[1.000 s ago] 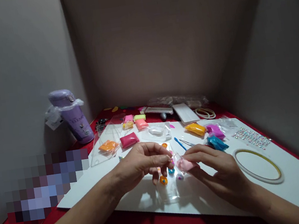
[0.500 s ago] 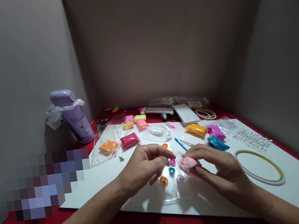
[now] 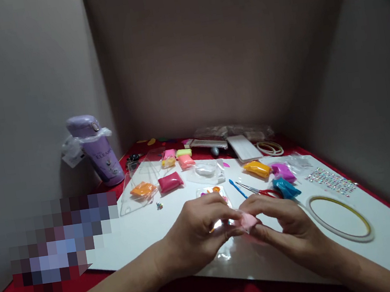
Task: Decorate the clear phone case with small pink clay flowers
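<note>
A clear packet of pale pink clay [image 3: 248, 221] is held between my two hands above the white board. My right hand [image 3: 285, 222] is closed round its right side. The fingers of my left hand [image 3: 202, 234] pinch its left edge. Under and behind my hands lies a clear case [image 3: 226, 191] with small coloured clay flowers, partly hidden by my left hand. Just beyond are a blue modelling tool [image 3: 237, 188] and red-handled scissors [image 3: 265, 192].
Clay packets lie around the white board [image 3: 146, 240]: orange [image 3: 143, 190], crimson [image 3: 170, 182], yellow [image 3: 257, 169], purple [image 3: 283, 172], teal [image 3: 285, 188]. At right are a gem sticker sheet [image 3: 331, 182] and a ring [image 3: 370, 232]. A purple bottle [image 3: 99, 152] stands at back left.
My left hand has moved right and taken hold of the pink clay packet. The packet has come slightly lower, and my hands now cover more of the clear case.
</note>
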`<move>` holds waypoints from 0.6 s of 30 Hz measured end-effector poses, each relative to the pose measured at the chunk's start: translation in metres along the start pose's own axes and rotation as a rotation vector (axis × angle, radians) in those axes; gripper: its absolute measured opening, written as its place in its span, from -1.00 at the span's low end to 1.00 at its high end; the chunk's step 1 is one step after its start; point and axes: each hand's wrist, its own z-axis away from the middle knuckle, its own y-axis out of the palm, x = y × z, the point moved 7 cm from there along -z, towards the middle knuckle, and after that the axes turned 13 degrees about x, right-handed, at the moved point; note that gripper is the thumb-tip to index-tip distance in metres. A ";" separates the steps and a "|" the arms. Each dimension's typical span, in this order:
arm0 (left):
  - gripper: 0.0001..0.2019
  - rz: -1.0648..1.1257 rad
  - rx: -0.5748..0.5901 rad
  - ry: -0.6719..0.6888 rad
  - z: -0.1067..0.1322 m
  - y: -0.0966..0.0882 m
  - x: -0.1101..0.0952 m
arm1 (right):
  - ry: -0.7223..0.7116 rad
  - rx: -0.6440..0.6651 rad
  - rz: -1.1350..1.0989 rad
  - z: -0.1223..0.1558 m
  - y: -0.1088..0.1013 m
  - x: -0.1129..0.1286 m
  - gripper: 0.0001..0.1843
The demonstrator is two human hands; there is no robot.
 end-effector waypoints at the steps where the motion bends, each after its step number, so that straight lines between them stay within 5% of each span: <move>1: -0.87 -0.068 0.004 0.049 0.001 0.002 -0.004 | 0.003 0.006 -0.012 0.000 0.000 -0.001 -0.92; 7: -0.83 -0.252 -0.001 0.131 0.004 0.008 -0.009 | 0.005 0.023 -0.022 0.000 -0.001 -0.003 -0.91; 11: -0.86 -0.269 -0.059 0.069 0.003 0.001 -0.009 | 0.015 -0.095 0.089 0.002 -0.012 0.003 -0.86; 18: -0.89 -0.239 -0.150 0.041 0.004 -0.001 -0.009 | -0.076 -0.150 0.449 0.005 -0.003 0.013 -0.43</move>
